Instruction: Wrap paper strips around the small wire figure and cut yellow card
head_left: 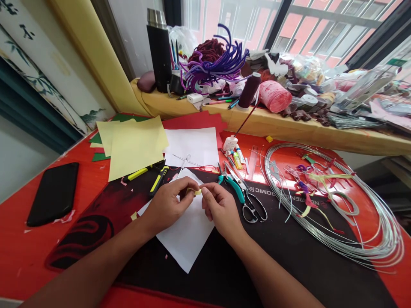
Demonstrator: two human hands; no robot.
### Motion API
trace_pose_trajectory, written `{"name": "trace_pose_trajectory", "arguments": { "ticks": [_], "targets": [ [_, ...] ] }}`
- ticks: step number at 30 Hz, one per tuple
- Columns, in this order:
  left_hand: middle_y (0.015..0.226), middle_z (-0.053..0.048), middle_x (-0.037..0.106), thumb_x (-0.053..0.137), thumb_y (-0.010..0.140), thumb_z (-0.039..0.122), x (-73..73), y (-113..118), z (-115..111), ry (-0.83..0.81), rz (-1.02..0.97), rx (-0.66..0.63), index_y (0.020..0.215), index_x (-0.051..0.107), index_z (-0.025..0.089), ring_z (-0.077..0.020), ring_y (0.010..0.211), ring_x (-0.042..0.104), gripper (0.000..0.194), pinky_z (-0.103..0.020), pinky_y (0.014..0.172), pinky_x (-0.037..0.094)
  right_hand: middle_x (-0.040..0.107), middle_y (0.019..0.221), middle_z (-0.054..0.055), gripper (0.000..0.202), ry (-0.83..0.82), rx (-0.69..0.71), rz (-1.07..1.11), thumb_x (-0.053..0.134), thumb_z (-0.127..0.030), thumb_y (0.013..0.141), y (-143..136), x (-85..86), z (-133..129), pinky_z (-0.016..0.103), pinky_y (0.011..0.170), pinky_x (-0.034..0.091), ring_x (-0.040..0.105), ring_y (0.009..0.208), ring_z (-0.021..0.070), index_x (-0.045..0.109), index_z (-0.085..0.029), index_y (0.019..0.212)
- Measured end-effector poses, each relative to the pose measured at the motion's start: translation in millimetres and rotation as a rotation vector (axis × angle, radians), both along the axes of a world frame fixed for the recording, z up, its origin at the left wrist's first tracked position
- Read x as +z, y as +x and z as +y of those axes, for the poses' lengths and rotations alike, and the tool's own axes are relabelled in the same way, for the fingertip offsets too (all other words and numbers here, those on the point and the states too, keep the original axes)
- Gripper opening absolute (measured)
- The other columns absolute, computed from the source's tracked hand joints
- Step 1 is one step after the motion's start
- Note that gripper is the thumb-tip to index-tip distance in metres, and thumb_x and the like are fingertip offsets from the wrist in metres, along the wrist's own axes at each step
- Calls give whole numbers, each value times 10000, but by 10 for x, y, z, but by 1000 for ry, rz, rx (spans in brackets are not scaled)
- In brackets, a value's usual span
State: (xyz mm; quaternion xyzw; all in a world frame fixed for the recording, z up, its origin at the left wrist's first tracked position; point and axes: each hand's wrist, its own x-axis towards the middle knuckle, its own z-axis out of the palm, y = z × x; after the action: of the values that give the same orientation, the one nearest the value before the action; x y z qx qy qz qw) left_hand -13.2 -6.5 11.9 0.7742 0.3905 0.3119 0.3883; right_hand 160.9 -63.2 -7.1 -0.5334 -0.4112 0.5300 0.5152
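Observation:
A small yellow piece (198,192) is pinched between the fingertips of both hands, above a white sheet (189,239) lying on the black mat. My left hand (173,199) comes in from the left, its thumb and index finger closed at the piece's left side. From the right, my right hand (220,207) holds the piece's other side between thumb and index finger, its remaining fingers curled. The fingertips partly hide the piece. Just right of my right hand lie scissors (252,203) and teal-handled pliers (233,186).
A black phone (54,193) lies left, near yellow sheets (136,147). Yellow-black cutters (159,180) rest behind my left hand. Coiled wire (382,222) covers the right side. A glue bottle (230,143) stands at the back; the crowded sill holds a thermos (159,55).

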Motion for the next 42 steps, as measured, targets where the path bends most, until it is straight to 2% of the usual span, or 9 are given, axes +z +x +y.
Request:
{"name": "trace_pose_trajectory", "arguments": {
  "ticks": [5,11,22,29,34,42],
  "targets": [
    [834,18,683,558,977,249,7,5,5,-72,-1,-9,1010,679,226,-139,699,615,127,-265,632,454,563,636,-60,366,0,-5,5,698,-548,958,-2,9,2,226,396,302,422,410,78,708,-188,1023],
    [931,-5,723,574,974,290,28,0,11,-155,-25,-12,1012,676,222,-145,719,635,128,-293,684,493,560,623,-60,369,-3,-9,5,709,-557,945,-5,20,-2,228,389,301,415,406,80,697,-189,975],
    [885,-1,671,625,963,326,38,-10,54,-335,-91,-52,1007,663,213,-145,710,631,127,-290,659,485,567,623,-59,381,-10,-14,14,730,-575,929,-10,10,2,231,387,301,416,404,84,695,-199,973],
    [1006,-24,645,703,965,432,27,-37,75,-388,-128,-136,1086,646,212,-158,809,625,258,-287,680,514,564,615,-62,356,-17,-18,14,728,-546,928,-15,10,3,226,385,311,420,406,84,692,-196,980],
    [960,-19,647,693,981,552,37,-28,96,-447,-155,-160,1047,657,199,-145,761,622,360,-285,682,534,560,611,-66,347,-12,-8,-7,727,-540,927,-10,7,4,228,382,312,422,404,87,693,-200,987],
    [926,-11,667,661,1003,448,5,-18,98,-429,-126,-143,1029,656,203,-138,729,650,246,-281,678,523,559,609,-67,306,8,1,-35,710,-506,944,-10,-12,-5,228,393,315,426,416,92,697,-206,1004]
  ]
}}
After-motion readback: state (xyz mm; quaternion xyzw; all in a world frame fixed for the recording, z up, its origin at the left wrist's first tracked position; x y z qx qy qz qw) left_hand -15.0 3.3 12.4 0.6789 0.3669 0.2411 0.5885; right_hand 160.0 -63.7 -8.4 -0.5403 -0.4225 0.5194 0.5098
